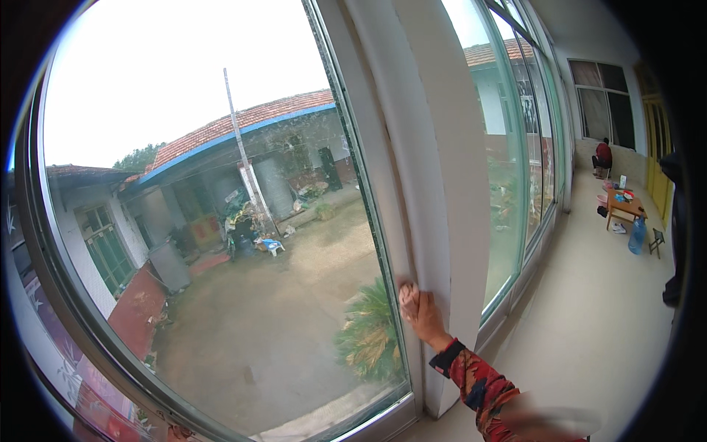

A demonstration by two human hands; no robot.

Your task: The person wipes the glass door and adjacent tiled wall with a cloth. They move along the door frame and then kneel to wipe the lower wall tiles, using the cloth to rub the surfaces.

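Note:
My left hand (422, 315) is pressed against the metal window frame (407, 337), with its fingers curled. Whether something small is inside the fingers cannot be seen. A red and black patterned sleeve (475, 381) covers that arm. At the lower right, a blurred shape over the sleeve looks like my right hand (516, 417) in motion; I cannot tell what it holds. Left of the frame is a large glass pane (265, 309), hazy in places. Directly right of my left hand rises a pale wall pillar (442, 221).
More glass panes (502, 166) line the corridor. On its pale floor (585, 309) stand a low wooden table (624, 204), a blue water bottle (637, 236) and a folding stool (656, 242). A person (602, 154) sits at the far end. Outside, a palm-like plant (373, 331) grows near the pane.

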